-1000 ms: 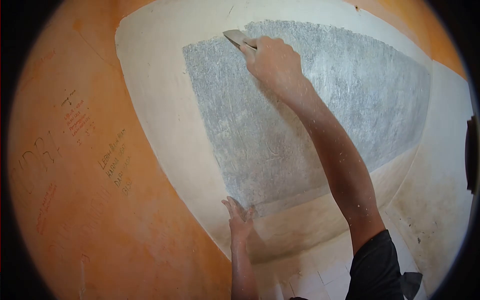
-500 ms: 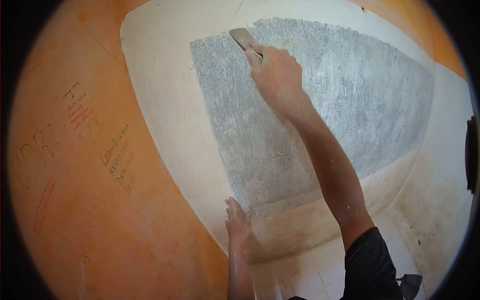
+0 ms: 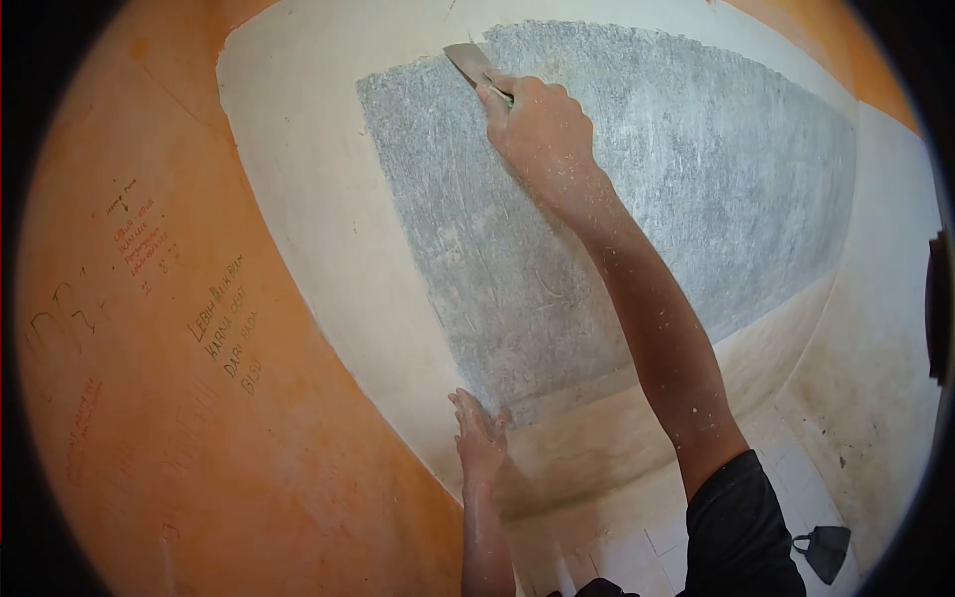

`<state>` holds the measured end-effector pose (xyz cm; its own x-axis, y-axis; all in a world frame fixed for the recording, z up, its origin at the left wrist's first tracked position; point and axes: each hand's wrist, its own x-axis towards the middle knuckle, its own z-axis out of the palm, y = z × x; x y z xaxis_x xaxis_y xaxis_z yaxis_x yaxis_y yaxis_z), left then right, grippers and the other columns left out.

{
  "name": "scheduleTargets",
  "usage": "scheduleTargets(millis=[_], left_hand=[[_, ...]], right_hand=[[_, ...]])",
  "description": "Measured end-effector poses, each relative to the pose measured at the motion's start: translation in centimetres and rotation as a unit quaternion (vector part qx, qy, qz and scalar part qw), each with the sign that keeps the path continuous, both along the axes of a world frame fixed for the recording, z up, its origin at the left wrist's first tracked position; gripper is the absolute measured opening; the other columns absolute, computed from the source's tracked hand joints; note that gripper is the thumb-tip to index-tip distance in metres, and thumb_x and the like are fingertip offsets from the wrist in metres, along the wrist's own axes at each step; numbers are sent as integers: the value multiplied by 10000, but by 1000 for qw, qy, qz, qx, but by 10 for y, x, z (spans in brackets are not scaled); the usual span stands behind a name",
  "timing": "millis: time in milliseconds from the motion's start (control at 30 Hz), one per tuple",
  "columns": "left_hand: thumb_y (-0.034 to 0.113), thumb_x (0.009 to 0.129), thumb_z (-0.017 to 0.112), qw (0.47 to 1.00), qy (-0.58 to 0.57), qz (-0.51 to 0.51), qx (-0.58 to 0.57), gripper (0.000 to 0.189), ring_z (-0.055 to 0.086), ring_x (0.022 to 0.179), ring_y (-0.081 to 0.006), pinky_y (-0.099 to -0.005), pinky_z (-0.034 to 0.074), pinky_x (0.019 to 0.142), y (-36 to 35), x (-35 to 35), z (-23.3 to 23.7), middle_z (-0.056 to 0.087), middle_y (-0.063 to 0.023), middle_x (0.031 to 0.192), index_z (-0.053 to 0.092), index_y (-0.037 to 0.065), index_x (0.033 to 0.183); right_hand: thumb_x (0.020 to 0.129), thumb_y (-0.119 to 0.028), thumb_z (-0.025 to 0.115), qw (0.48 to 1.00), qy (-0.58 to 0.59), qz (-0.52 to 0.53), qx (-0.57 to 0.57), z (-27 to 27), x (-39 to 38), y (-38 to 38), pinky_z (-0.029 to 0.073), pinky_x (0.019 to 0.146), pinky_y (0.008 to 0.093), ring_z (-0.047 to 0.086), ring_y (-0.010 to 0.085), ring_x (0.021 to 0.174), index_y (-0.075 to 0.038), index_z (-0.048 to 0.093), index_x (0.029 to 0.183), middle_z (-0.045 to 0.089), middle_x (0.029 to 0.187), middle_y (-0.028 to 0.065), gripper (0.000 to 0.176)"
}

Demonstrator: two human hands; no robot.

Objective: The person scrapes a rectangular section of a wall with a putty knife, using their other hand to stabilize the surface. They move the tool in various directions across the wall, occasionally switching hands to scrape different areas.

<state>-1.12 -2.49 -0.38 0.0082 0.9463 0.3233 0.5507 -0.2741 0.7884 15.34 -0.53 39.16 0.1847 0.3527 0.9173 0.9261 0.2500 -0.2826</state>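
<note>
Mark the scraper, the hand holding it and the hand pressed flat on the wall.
scraper (image 3: 464, 58), head view, on the flat metal blade.
right hand (image 3: 537, 124), head view, on the back of the closed hand.
left hand (image 3: 481, 433), head view, on the back of the open hand.

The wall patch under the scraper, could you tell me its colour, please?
The patch is mottled grey, streaked with white; the head view shows it best.
</note>
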Motion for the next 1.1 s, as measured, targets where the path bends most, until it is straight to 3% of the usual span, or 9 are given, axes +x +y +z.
scheduleTargets(millis=[33, 100, 200, 300, 400, 533, 700, 800, 1100], left_hand=[[368, 937, 634, 1000, 7, 4, -8, 943, 172, 1479, -476, -706, 209, 1115, 2, 0, 0, 6, -165, 1663, -6, 165, 1599], [371, 936, 634, 1000, 7, 0, 11, 944, 165, 1481, -473, -704, 208, 1117, 9, -3, -3, 3, -165, 1663, -6, 163, 1599], [378, 933, 637, 1000, 11, -14, 22, 950, 159, 1484, -470, -701, 209, 1119, 5, -5, -10, -2, -169, 1662, -5, 161, 1599], [375, 931, 640, 1000, 13, -13, 3, 954, 157, 1484, -471, -701, 210, 1118, 1, -6, -2, -10, -177, 1660, -4, 154, 1599], [366, 931, 640, 1000, 2, -12, 0, 952, 155, 1484, -474, -706, 209, 1115, 5, -1, -3, -18, -183, 1659, -1, 139, 1597], [362, 931, 637, 998, -46, -25, 38, 951, 147, 1483, -478, -715, 207, 1109, 8, 3, -10, -27, -192, 1656, 2, 108, 1593], [364, 927, 643, 999, -9, -14, 31, 958, 133, 1489, -471, -715, 205, 1110, 10, 0, -4, -24, -195, 1656, 7, 99, 1592], [370, 925, 645, 1000, -15, -18, 8, 959, 129, 1492, -466, -713, 200, 1113, 1, 1, -6, -21, -194, 1656, 10, 107, 1594], [384, 925, 646, 1000, 3, -9, -2, 960, 135, 1492, -463, -713, 194, 1116, 2, -2, 0, -12, -186, 1659, 11, 118, 1595]], right_hand=[[1011, -356, 520, 1000, -2, 2, 2, 3, -2, -2, 573, 654, 410, 705, 250, 673, -146, 673, 1291, 722, 792, 153, 381], [1003, -263, 542, 996, 46, 57, -45, 14, -7, -9, 561, 790, 467, 724, 310, 852, -46, 687, 1222, 724, 884, 192, 340], [1004, -272, 539, 995, 47, 69, -48, 16, -3, -20, 561, 803, 468, 724, 311, 858, -26, 691, 1202, 724, 883, 194, 351], [1008, -365, 526, 998, 24, 22, -52, 14, -1, -2, 579, 690, 406, 711, 270, 703, -125, 668, 1292, 727, 813, 154, 398], [1006, -369, 530, 1000, 6, 8, 3, 24, 3, 2, 580, 676, 405, 708, 269, 697, -116, 683, 1268, 726, 810, 150, 395], [1006, -374, 528, 1000, -4, 12, -10, 15, 9, -3, 580, 677, 408, 713, 274, 711, -109, 689, 1256, 729, 820, 149, 399], [1006, -358, 529, 994, 59, 66, -64, 53, 0, -6, 576, 662, 422, 714, 267, 714, -99, 684, 1260, 722, 796, 168, 395], [1007, -347, 534, 1000, -13, 13, -20, 6, -1, 2, 576, 640, 414, 710, 256, 699, -97, 684, 1260, 718, 780, 169, 386], [1009, -346, 531, 999, 21, 28, -35, 13, 2, -3, 574, 671, 400, 707, 265, 685, -106, 678, 1273, 721, 795, 151, 385]])
